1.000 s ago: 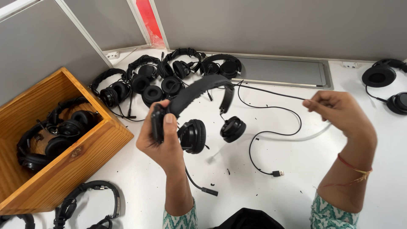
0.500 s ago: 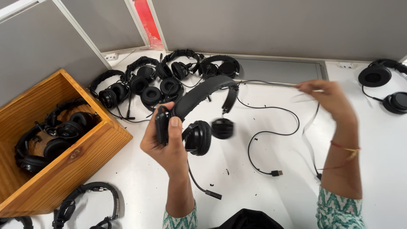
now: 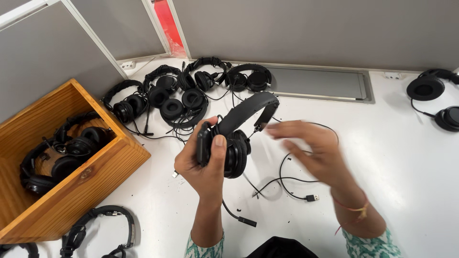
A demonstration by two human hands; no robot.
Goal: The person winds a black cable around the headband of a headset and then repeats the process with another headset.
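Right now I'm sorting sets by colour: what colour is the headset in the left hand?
Black all over; the headset shows in the head view.

One head-worn camera looks steeply down, close over the white table (image 3: 411, 191), edges perhaps distorted.

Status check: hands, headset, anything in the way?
Left hand grips black headset by its earcups. Right hand blurred, open, near the headband. Loose cable on the white table beneath.

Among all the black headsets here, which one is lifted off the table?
The headset gripped in the left hand, with its microphone boom hanging down. The others lie on the white table or inside the wooden box.
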